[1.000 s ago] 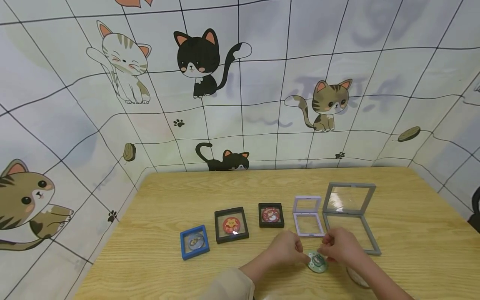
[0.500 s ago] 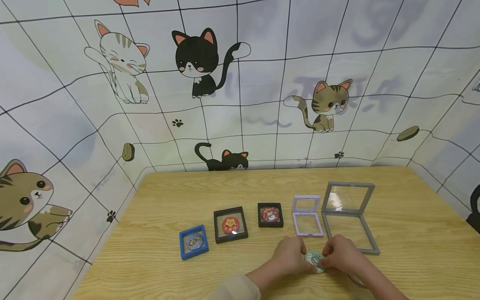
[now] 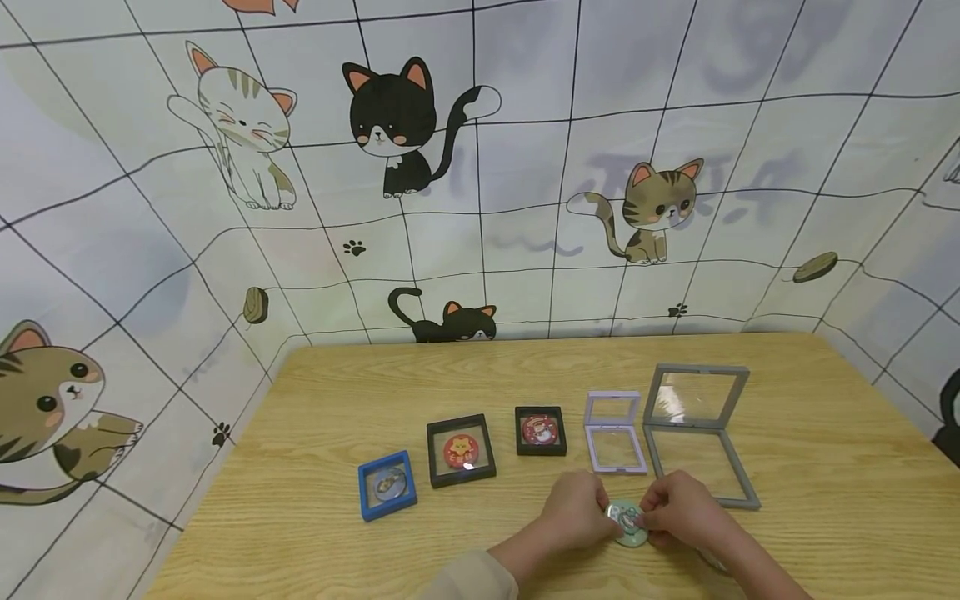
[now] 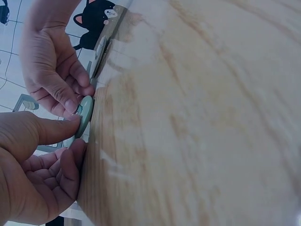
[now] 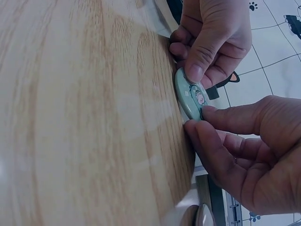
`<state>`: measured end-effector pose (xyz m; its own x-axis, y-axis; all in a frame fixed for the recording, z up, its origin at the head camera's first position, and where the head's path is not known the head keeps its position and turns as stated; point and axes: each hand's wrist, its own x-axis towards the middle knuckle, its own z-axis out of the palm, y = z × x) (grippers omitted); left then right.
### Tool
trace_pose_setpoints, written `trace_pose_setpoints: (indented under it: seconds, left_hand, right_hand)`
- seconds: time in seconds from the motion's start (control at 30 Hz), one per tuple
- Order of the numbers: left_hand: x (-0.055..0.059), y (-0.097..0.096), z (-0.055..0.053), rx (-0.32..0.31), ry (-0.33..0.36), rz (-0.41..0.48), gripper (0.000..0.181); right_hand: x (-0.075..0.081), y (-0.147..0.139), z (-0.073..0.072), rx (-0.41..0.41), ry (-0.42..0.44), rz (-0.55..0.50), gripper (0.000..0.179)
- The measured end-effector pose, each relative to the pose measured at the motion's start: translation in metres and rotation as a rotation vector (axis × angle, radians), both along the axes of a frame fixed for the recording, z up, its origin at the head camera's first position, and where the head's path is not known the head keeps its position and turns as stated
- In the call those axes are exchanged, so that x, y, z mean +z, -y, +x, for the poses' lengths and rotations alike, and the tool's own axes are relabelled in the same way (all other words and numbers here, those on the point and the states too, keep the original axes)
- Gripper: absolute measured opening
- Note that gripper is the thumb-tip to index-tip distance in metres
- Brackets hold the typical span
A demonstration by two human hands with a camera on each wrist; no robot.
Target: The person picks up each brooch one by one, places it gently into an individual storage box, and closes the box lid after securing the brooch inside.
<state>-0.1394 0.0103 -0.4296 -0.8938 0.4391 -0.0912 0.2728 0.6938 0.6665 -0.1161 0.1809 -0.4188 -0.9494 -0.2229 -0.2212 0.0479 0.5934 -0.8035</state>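
A round mint-green badge (image 3: 630,537) with a cartoon figure on its face is held between both hands, close over the wooden table in the head view. My left hand (image 3: 576,510) pinches its left side, the thumb lying on the printed face. From the other side, my right hand (image 3: 686,510) pinches the right edge between thumb and fingers. The right wrist view shows the badge (image 5: 189,100) tilted, with the right thumb (image 5: 235,117) on its lower part. Just behind the hands, a lilac display frame (image 3: 619,469) and a larger grey display frame (image 3: 742,477) stand with lids raised.
To the left are a blue frame (image 3: 390,509), a black frame (image 3: 465,478) and a smaller black frame (image 3: 541,451), each holding a round badge. Another round object (image 3: 712,562) lies partly hidden under the right forearm. A cat-print wall covering (image 3: 525,292) rises behind the table.
The badge has shifted slightly left. My left hand has come in to the right, its thumb now over the badge's face. My right hand has moved slightly down and keeps its pinch.
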Motion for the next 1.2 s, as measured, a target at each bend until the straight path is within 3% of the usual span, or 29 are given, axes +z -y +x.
trace_pose_setpoints:
  seconds: [0.33, 0.57, 0.93, 1.2]
  left_hand:
    - [0.0, 0.002, -0.004, 0.024, 0.028, 0.119, 0.015]
    - [0.002, 0.0, -0.005, 0.074, 0.085, 0.198, 0.014]
    - [0.003, -0.002, -0.009, 0.126, 0.063, 0.237, 0.013]
    - [0.008, -0.005, -0.013, 0.18, 0.06, 0.256, 0.01]
  right_hand:
    - [-0.001, -0.001, -0.001, -0.053, 0.114, -0.145, 0.01]
    - [0.0, -0.004, -0.004, -0.052, 0.068, -0.116, 0.012]
    - [0.004, -0.005, -0.008, -0.051, 0.036, -0.152, 0.013]
    - [0.005, -0.002, -0.015, -0.124, 0.049, -0.149, 0.012]
